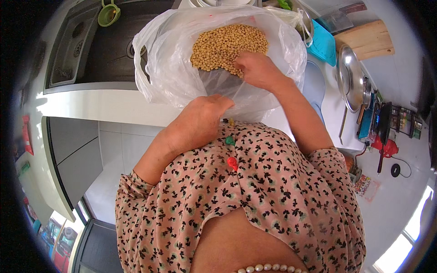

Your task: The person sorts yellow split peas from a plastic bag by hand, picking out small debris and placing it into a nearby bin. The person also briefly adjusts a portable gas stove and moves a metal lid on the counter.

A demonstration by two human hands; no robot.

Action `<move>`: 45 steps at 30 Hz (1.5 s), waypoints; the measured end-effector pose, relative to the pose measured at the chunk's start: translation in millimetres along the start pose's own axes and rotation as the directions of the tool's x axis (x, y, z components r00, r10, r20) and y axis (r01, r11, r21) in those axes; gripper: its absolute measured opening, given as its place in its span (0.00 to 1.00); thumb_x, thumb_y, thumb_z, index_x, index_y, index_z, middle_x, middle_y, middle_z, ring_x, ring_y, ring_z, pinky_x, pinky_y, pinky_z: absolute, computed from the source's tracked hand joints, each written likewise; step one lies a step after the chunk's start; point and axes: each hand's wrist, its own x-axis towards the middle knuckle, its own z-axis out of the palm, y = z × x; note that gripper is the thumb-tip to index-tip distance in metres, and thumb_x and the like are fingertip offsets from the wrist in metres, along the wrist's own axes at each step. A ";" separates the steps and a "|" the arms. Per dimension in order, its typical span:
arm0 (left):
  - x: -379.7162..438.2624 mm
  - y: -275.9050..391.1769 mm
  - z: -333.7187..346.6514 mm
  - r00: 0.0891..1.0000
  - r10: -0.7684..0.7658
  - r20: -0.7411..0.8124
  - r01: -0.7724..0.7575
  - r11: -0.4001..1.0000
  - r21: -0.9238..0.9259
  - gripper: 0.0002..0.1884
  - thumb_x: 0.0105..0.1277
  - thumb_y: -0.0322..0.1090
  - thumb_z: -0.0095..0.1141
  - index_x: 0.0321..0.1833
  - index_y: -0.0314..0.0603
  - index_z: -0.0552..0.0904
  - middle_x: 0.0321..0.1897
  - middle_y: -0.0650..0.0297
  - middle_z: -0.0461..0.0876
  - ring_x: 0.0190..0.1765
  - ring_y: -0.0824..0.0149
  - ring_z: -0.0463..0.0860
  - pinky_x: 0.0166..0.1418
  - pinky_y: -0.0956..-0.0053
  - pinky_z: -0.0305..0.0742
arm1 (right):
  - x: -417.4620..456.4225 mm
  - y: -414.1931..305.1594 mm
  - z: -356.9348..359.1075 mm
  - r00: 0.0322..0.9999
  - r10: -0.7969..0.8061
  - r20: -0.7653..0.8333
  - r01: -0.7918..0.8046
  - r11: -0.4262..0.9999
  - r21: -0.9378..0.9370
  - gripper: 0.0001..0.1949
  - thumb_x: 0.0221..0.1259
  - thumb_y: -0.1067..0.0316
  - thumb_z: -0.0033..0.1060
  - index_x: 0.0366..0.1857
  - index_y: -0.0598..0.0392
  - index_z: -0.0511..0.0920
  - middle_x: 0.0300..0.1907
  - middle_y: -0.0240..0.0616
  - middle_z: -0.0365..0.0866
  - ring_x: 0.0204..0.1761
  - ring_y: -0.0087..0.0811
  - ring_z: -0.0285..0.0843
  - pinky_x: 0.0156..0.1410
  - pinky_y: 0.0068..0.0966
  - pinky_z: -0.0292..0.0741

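Observation:
A wide-open translucent plastic bag (170, 65) rests in front of me at the counter and sink edge. Inside it lies a heap of dry yellow beans (227, 42) that look like soybeans. My left hand (201, 119) grips the near edge of the bag, close to my body. Over the right side of the heap, my right hand (261, 70) reaches in with its fingers curled down among the beans. Its fingertips are partly hidden, so whether it holds any beans cannot be told.
Left of the bag is a dark sink (106, 58) with a green strainer (110, 15). White dishes (222, 2) stand behind. On the right are a turquoise plastic container (321, 42), a wooden board (367, 39), a steel basin lid (350, 78) and a blue-grey board (313, 82).

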 end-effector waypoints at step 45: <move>-1.9 16.0 -16.0 0.986 -0.003 -0.165 -0.013 0.995 -0.099 0.20 0.49 0.11 0.44 0.45 0.35 0.77 0.38 0.49 0.81 0.41 0.44 0.81 0.45 0.61 0.76 | 44.4 -53.2 -0.9 1.000 0.006 -0.023 -0.009 0.988 -0.153 0.18 0.49 0.72 0.57 0.47 0.56 0.78 0.44 0.51 0.79 0.51 0.50 0.77 0.54 0.41 0.76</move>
